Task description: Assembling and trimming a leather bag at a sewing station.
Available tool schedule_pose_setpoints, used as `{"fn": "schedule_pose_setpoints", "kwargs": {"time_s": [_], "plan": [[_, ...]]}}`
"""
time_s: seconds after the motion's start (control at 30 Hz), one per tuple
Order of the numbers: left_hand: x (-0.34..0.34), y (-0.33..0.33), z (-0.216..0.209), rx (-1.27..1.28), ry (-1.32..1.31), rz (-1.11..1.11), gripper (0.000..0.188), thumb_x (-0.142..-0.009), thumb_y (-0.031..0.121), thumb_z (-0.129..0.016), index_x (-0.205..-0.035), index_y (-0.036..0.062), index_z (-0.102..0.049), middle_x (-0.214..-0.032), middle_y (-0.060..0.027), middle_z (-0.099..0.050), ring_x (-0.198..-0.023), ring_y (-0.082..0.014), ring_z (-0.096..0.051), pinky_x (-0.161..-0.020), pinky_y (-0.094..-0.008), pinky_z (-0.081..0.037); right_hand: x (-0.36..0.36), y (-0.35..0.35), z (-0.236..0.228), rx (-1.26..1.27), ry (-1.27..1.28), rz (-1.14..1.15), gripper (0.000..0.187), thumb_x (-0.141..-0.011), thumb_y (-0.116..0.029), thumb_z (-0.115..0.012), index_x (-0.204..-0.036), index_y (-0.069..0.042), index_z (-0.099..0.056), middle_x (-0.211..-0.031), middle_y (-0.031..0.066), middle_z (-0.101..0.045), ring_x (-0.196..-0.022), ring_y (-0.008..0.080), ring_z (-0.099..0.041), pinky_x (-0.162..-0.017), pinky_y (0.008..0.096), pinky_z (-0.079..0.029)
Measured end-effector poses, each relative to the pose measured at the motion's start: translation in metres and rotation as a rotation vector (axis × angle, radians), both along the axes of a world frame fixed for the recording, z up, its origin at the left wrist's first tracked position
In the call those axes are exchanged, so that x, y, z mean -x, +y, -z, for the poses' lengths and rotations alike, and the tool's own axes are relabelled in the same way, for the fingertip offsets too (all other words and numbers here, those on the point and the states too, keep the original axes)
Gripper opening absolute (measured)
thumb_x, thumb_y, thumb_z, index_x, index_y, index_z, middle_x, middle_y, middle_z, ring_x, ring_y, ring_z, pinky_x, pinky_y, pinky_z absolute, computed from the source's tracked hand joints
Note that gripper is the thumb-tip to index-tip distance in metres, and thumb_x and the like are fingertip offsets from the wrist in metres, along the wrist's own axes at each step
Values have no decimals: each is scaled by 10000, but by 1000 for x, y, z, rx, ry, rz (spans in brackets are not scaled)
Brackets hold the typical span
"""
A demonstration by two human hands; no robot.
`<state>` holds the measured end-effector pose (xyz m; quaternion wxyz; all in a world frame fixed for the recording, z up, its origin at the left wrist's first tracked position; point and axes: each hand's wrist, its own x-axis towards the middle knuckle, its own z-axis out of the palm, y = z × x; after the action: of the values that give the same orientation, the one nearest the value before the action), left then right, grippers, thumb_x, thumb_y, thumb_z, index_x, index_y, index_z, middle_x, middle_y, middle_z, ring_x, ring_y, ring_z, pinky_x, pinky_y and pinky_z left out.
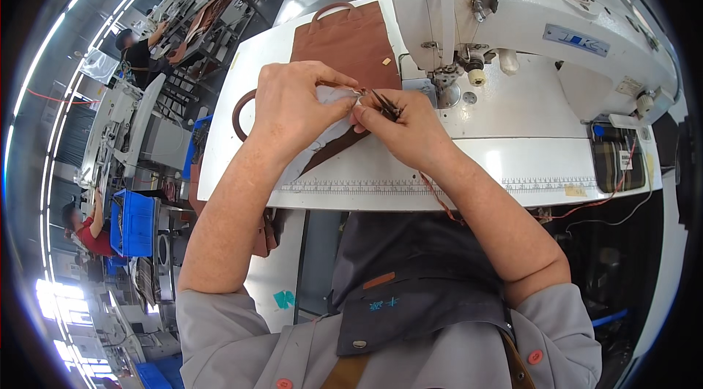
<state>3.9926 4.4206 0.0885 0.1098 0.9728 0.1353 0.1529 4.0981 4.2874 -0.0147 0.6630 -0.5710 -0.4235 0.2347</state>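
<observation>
My left hand [293, 107] pinches the edge of a pale lining fabric [327, 134] between thumb and fingers. The lining belongs with, or lies on, a brown bag piece [344, 38] with loop handles, spread on the white sewing table. Close against it, my right hand [410, 129] is closed, with thumb and forefinger meeting at the same edge. Dark thread snips [386, 105] stick out of the right hand, their pointed tips toward the left. What exactly the right fingertips pinch is too small to tell.
A white sewing machine [454, 30] stands right of the bag, its needle area near my right hand. A ruler strip [469, 185] runs along the front table edge. A dark checked pouch [615, 158] lies at the right. Blue bins [133, 224] and seated co-workers are at the left.
</observation>
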Motion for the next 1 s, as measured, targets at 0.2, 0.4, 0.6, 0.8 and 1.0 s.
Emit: {"fn": "schedule_pose_setpoints", "kwargs": {"time_s": [0.2,0.4,0.6,0.8,1.0], "plan": [[-5,2,-7,72,130,-98,200,-768,146,-792,-933,33,-809,-850,-133,-774,-736,-198,-730,-754,-302,-551,1,-11,-2,13,-134,37,236,-933,-226,-691,-879,0,-728,-808,109,-673,-714,194,-621,-676,336,-483],[-2,25,-6,137,26,-141,199,-794,140,-777,-953,26,-810,-817,-91,-775,-719,-117,-694,-722,-268,-539,6,-26,5,23,-125,-22,168,-929,-182,-708,-897,-19,-737,-909,83,-660,-826,193,-632,-734,315,-482],[0,28,-6,214,3,-133,219,-791,150,-787,-957,8,-805,-806,-78,-762,-716,-99,-670,-714,-259,-536,6,-34,14,2,-31,-57,134,-933,-140,-704,-907,-12,-735,-958,41,-639,-846,128,-599,-750,276,-468],[3,17,-12,203,32,-103,218,-786,152,-795,-946,5,-805,-806,-77,-763,-724,-93,-668,-724,-253,-532,0,-26,7,134,45,-83,282,-925,-295,-722,-881,-17,-740,-868,47,-682,-776,113,-608,-725,255,-464],[4,8,-11,205,58,-77,210,-784,152,-798,-931,2,-803,-812,-75,-767,-724,-94,-666,-721,-253,-526,0,-11,-18,214,190,28,376,-897,-373,-731,-782,-15,-727,-720,84,-705,-699,115,-632,-657,279,-485]]}}
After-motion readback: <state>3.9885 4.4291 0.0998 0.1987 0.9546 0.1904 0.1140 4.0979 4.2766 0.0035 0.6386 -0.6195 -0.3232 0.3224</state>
